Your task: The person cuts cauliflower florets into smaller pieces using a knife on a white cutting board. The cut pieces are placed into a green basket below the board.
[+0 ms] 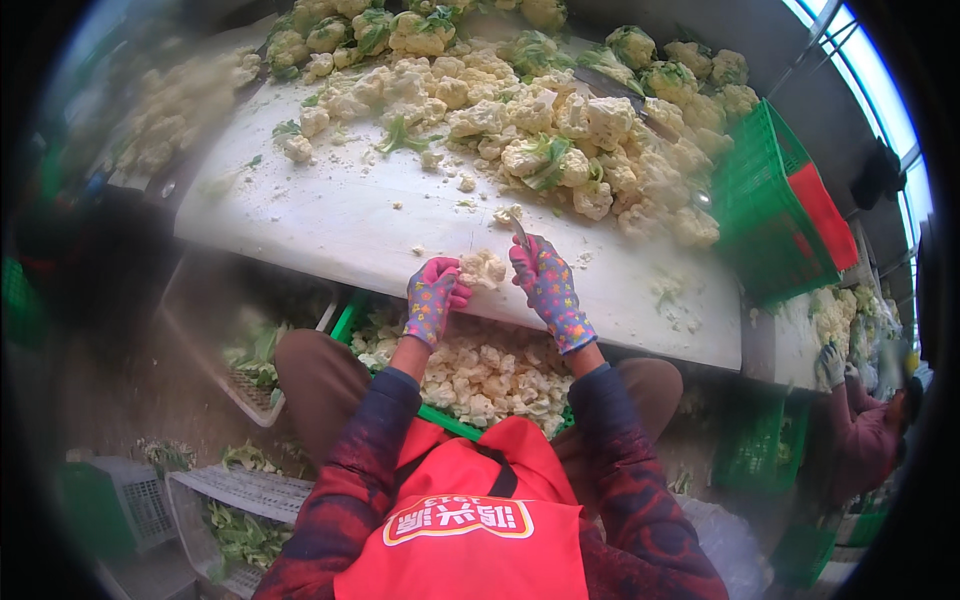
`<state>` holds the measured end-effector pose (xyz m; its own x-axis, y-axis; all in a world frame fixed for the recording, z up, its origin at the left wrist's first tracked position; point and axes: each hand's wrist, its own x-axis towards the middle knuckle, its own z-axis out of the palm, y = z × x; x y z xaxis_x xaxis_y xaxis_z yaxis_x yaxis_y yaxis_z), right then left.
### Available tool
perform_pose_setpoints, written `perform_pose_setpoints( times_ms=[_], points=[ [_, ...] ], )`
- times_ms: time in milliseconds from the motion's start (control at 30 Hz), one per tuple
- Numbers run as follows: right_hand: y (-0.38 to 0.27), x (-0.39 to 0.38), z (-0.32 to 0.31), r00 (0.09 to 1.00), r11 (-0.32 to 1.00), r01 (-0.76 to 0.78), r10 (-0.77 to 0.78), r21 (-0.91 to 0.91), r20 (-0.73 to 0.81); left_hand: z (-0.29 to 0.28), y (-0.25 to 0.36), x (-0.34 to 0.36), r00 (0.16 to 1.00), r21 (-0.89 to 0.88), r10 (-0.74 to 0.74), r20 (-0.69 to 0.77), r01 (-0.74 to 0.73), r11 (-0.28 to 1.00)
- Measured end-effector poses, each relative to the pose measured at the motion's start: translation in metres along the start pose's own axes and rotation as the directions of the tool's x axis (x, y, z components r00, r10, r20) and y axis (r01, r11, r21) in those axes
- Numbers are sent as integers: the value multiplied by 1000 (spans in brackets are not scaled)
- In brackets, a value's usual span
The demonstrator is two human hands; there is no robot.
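The left grip (436,298) pinches a knobbly cauliflower piece (484,270); the right grip (546,290) clasps a slim knife (519,230).

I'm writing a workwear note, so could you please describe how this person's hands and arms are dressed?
Both the left hand and right hand wear purplish gloves with a multicoloured flower print and pink fingers. The long sleeves are dark navy near the cuffs, with a mottled dark red pattern higher up.
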<state>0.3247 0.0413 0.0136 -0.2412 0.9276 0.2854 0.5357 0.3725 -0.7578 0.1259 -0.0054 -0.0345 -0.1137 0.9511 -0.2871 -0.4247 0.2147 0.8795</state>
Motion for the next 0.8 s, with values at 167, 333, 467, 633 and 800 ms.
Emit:
perform_pose_setpoints(
  times_ms=[167,333,467,633,800],
  points=[
    [0,-45,8,976,924,8,76,-383,203,7,-7,-7,992,211,68,-110,-43,977],
    [7,-42,17,956,911,35,89,-411,278,16,-3,6,875,951,474,96,-222,217],
    [5,-16,20,937,885,183,-25,-428,349,12,-10,17,935,901,354,17,-167,400],
    [0,-13,-10,659,780,-626,541,-18,522,4,-16,19,946,739,319,-62,-172,651],
    [-8,-41,-4,931,976,-183,210,-117,299,5,-12,2,969,363,181,-167,-111,925]
  ],
)
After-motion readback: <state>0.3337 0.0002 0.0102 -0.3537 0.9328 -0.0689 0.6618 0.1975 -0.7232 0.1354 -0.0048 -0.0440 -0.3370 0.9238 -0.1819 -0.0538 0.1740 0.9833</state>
